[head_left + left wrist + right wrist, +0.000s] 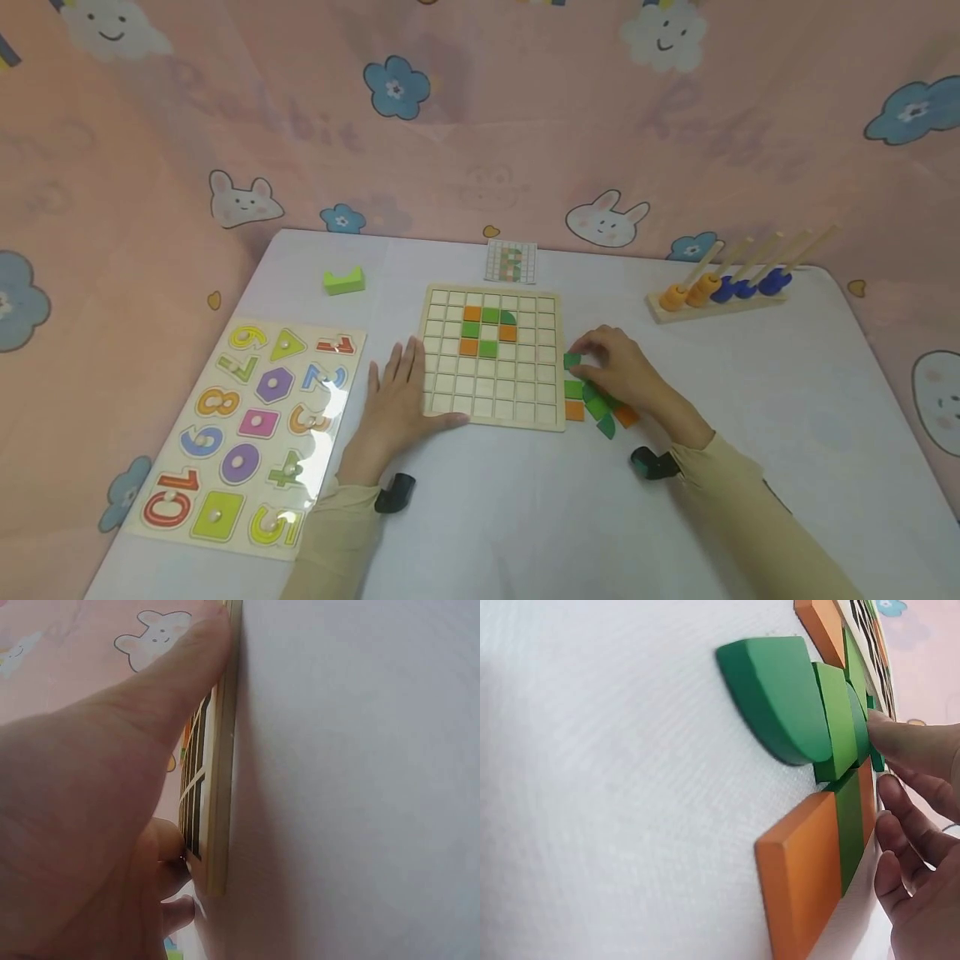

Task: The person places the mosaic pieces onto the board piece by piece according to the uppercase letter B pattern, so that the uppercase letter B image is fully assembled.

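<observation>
A wooden grid board point(517, 412) lies mid-table, with several orange and green tiles in its upper cells. My left hand point(396, 408) steadies it, straight fingers along its left edge and thumb point(191, 664) at the near edge. Beside the board's right edge, my right hand point(617, 365) pinches a dark green tile point(572, 360) between thumb and fingertips; the hand partly covers its shape. Below that hand lie loose tiles, among them a dark green quarter-round tile point(780, 701), a light green square tile point(573, 389) and an orange square tile point(802, 862).
A small pattern card point(511, 262) lies behind the board. At the left are a number-and-shape puzzle board point(262, 375) and a light green notched block point(344, 282). A bead counting rack point(720, 307) with upright pegs stands at the back right.
</observation>
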Demonstrator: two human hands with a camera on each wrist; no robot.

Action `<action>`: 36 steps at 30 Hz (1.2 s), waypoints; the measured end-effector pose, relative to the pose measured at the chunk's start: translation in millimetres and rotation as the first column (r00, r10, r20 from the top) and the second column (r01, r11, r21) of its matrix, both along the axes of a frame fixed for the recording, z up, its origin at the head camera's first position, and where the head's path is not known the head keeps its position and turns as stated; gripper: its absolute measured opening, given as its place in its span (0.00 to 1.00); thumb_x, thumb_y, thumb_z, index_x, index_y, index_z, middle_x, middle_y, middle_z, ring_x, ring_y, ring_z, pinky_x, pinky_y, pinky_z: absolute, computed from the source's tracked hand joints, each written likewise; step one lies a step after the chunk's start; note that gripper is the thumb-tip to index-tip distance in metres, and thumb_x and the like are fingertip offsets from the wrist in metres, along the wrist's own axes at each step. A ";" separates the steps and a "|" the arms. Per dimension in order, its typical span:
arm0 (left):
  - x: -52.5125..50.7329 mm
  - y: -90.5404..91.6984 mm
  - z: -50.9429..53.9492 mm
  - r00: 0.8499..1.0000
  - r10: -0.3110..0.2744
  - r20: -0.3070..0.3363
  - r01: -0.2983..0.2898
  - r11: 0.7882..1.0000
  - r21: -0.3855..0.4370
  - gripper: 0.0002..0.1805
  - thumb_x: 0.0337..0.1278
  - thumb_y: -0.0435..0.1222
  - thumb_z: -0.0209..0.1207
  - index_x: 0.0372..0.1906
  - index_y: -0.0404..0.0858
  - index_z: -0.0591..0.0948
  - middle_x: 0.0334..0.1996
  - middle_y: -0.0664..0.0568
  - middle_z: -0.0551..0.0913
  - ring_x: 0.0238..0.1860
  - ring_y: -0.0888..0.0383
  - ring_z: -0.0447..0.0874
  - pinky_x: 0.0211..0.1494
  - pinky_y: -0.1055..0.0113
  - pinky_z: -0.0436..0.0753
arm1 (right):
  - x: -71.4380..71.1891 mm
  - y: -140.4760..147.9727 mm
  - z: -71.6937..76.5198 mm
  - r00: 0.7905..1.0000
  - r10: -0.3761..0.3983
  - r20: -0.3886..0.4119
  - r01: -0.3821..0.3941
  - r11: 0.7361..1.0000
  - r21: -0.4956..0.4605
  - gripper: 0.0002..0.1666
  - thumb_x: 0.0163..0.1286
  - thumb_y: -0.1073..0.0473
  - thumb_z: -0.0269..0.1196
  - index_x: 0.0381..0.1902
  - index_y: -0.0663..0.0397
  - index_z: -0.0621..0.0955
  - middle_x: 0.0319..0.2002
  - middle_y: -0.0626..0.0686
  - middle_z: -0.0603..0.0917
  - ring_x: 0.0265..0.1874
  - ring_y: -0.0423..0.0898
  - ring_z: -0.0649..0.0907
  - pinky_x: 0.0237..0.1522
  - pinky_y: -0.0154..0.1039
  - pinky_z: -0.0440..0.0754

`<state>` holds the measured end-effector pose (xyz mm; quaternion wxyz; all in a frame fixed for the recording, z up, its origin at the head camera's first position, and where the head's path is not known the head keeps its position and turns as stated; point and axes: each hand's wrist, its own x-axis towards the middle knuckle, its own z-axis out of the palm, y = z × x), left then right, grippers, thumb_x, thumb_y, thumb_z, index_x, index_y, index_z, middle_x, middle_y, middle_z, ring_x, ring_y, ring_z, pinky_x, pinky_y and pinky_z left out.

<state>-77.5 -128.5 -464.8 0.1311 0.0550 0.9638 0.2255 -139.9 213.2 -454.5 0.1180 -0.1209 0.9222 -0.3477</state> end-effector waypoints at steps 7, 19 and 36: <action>-0.2 -0.3 -0.4 1.000 0.004 -0.003 -0.004 1.000 0.002 0.75 0.50 0.69 0.72 0.86 0.33 0.41 0.88 0.42 0.39 0.88 0.40 0.33 0.87 0.34 0.35 | -2.4 -2.7 4.1 0.999 -0.033 -0.009 0.033 0.999 0.003 0.10 0.72 0.65 0.69 0.49 0.61 0.84 0.43 0.59 0.85 0.44 0.54 0.80 0.48 0.44 0.81; 0.1 -0.5 -0.6 1.000 0.003 0.000 -0.003 1.000 0.002 0.75 0.50 0.68 0.72 0.86 0.32 0.41 0.88 0.42 0.39 0.88 0.40 0.33 0.87 0.34 0.35 | -6.8 -32.8 -1.8 0.993 -0.048 -0.107 0.028 0.983 -0.179 0.09 0.75 0.62 0.69 0.48 0.61 0.84 0.38 0.56 0.85 0.37 0.48 0.78 0.38 0.30 0.76; -0.3 -0.5 -0.4 1.000 -0.001 0.004 0.001 1.000 -0.003 0.75 0.51 0.69 0.71 0.86 0.32 0.40 0.88 0.42 0.39 0.88 0.40 0.33 0.87 0.34 0.36 | -11.2 -81.2 -4.8 0.997 -0.035 -0.071 0.021 0.981 -0.194 0.08 0.72 0.62 0.71 0.46 0.61 0.88 0.40 0.57 0.89 0.36 0.47 0.83 0.41 0.35 0.80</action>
